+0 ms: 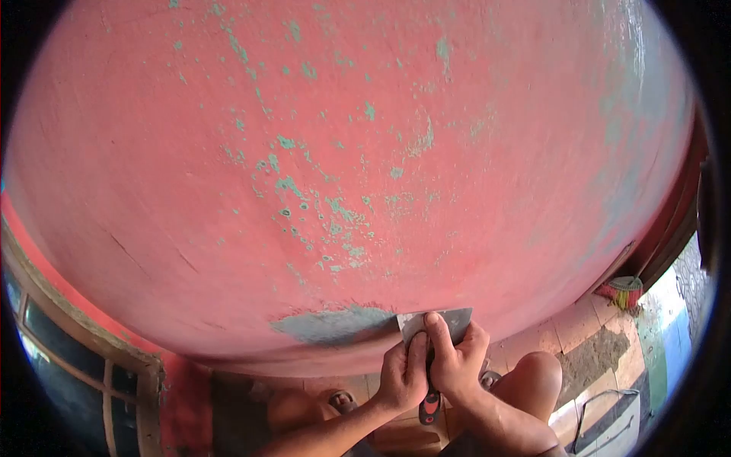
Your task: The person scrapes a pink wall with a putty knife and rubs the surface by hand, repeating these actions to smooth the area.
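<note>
Both of my hands are closed around one wide putty knife (pixel 459 320) low against a pink wall (pixel 190 152). My left hand (pixel 406 373) grips from the left, its thumb pointing up by the blade. On the other side my right hand (pixel 457 358) presses its thumb flat on the metal. Below the hands the knife's black and red handle (pixel 430 409) sticks out. The blade's top edge lies at the wall, just right of a bare grey patch (pixel 331 324) with ragged pink paint along its upper rim.
Flaked green spots (pixel 289 185) run up the wall. A broom (pixel 624 291) leans at the right. My bent knee (pixel 539 381) is beside my right arm, above the tiled floor (pixel 579 327). A framed window (pixel 68 350) stands at the left.
</note>
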The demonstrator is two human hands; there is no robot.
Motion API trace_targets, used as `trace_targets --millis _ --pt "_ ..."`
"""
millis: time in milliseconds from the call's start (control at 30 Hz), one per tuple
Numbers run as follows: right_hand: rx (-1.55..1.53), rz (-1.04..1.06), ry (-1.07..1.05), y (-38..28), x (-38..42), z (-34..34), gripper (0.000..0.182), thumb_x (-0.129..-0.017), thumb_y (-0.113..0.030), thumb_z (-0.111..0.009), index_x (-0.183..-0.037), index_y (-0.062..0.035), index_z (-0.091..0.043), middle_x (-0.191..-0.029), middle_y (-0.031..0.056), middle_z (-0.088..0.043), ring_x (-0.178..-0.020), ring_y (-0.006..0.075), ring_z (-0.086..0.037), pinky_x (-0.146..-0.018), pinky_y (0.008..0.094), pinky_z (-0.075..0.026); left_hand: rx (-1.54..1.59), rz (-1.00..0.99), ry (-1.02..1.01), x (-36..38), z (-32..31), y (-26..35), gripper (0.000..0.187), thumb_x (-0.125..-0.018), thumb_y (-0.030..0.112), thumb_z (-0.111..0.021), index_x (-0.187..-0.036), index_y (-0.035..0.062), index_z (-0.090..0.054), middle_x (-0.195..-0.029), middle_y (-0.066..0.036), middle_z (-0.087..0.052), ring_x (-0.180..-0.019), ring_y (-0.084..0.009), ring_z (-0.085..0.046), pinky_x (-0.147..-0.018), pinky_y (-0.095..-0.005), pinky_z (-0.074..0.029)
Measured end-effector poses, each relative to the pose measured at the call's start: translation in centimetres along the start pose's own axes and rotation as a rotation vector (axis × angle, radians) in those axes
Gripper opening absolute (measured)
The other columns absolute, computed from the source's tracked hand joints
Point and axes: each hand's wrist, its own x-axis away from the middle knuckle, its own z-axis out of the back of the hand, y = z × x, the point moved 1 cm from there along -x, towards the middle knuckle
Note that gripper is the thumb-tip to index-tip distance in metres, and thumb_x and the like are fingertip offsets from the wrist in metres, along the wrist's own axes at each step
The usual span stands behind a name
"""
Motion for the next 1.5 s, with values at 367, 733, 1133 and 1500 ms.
trace_targets --millis 367,733,1133,1500 --pt "-0.035 -0.171 -0.01 0.4 0.5 0.6 0.025 -0.095 -0.016 -0.068 -0.08 0.0042 -0.066 -0.067 -0.0005 -0.063 -0.063 0.0043 -0.052 -0.054 0.0244 -0.043 0.082 0.191 -0.07 1.2 0.5 -0.1 0.031 -0.108 0.02 -0.042 -0.099 -0.0026 -0.061 -0.08 -0.001 -0.059 -0.079 -0.0066 -0.051 -0.066 -0.0271 -0.046" --pt "0.014 -0.098 0.021 0.5 0.6 0.6 0.024 -0.094 -0.015 -0.067 -0.081 0.0046 -0.066 -0.066 -0.0005 -0.063 -0.062 0.0041 -0.05 -0.053 0.025 -0.042 0.026 0.149 -0.066 1.2 0.5 -0.7 0.032 -0.108 0.02 -0.041 -0.095 -0.0022 -0.059 -0.077 -0.001 -0.058 -0.076 -0.0065 -0.05 -0.063 -0.0264 -0.045" --pt "-0.02 -0.041 0.044 0.3 -0.1 0.4 0.026 -0.093 -0.017 -0.069 -0.078 0.0043 -0.064 -0.065 -0.002 -0.061 -0.062 0.0048 -0.049 -0.053 0.0255 -0.042 0.03 0.059 -0.023 0.1 -0.5 0.4 0.033 -0.108 0.021 -0.042 -0.094 -0.003 -0.059 -0.077 -0.001 -0.058 -0.077 -0.0068 -0.049 -0.063 -0.0288 -0.045" --pt "0.027 -0.132 -0.004 0.4 0.1 1.3 0.025 -0.094 -0.017 -0.068 -0.081 0.0039 -0.066 -0.069 -0.0019 -0.063 -0.064 0.0046 -0.052 -0.056 0.0245 -0.043 0.073 0.116 0.016 0.8 -1.1 -1.0 0.035 -0.108 0.023 -0.042 -0.087 0.0 -0.058 -0.071 0.001 -0.053 -0.07 -0.0045 -0.046 -0.058 -0.0249 -0.04"
